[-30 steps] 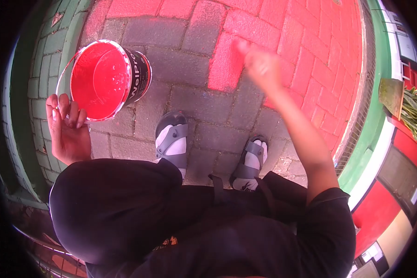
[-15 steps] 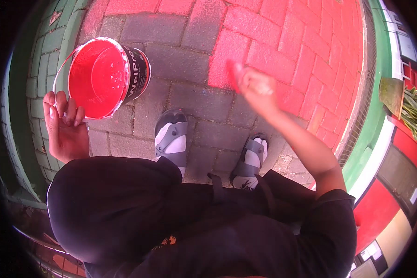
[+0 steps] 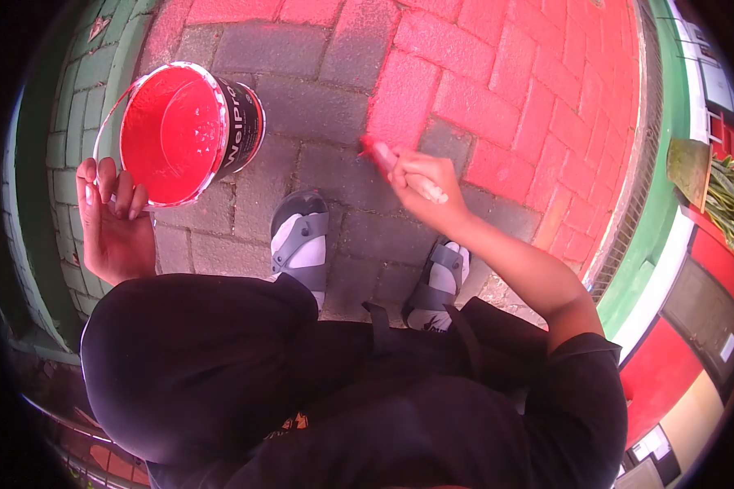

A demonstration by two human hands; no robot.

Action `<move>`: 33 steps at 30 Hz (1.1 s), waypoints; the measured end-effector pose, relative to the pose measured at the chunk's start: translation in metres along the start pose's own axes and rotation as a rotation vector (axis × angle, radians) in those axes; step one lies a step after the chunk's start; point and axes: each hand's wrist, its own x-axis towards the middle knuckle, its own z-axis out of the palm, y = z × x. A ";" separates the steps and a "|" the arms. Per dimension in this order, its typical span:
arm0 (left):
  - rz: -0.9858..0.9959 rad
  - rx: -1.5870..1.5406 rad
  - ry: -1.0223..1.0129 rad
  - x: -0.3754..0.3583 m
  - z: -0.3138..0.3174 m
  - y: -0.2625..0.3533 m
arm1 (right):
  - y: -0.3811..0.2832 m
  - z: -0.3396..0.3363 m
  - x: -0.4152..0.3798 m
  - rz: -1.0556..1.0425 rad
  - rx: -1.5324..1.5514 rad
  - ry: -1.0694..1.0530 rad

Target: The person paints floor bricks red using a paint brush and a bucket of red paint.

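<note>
My left hand (image 3: 110, 208) is closed on the paint bucket (image 3: 243, 130) at its near left side, where the wire handle (image 3: 99, 134) comes down. The bucket has a black label, tilts toward me and shows red paint (image 3: 171, 138) inside. In my closed right hand (image 3: 432, 183) is a paintbrush (image 3: 426, 189) with a pale handle. Its red bristles (image 3: 373, 148) touch the paving at the lower left corner of a red-painted brick (image 3: 404, 98). My fingers cover part of the brush handle.
Red-painted paving (image 3: 538, 98) spreads to the upper right, with bare grey bricks (image 3: 302, 90) to the left. My sandalled feet (image 3: 302, 244) stand on grey bricks. Green-painted paving (image 3: 77, 106) lies at the left; a drain grate (image 3: 632, 196) and a potted plant (image 3: 722, 196) are at the right.
My right hand has moved left and toward me with the brush. A grey brick hidden behind that hand earlier now shows. The left hand and bucket have hardly moved.
</note>
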 end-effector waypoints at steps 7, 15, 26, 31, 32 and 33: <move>0.000 0.011 0.013 0.001 -0.002 0.000 | 0.029 -0.013 0.024 0.142 0.012 0.262; 0.006 -0.002 0.011 0.001 -0.004 0.000 | 0.011 -0.016 0.016 0.214 0.314 -0.062; 0.006 -0.015 0.001 0.000 -0.003 -0.001 | 0.008 -0.013 0.007 -0.238 -0.185 -0.173; 0.000 0.002 -0.004 -0.001 0.000 -0.001 | 0.038 -0.042 0.059 0.326 0.156 -0.121; 0.002 0.013 0.002 -0.001 0.002 -0.001 | 0.046 -0.060 0.083 0.479 0.251 -0.034; 0.007 0.024 0.006 -0.001 0.003 0.000 | 0.069 -0.076 0.102 0.415 0.099 0.018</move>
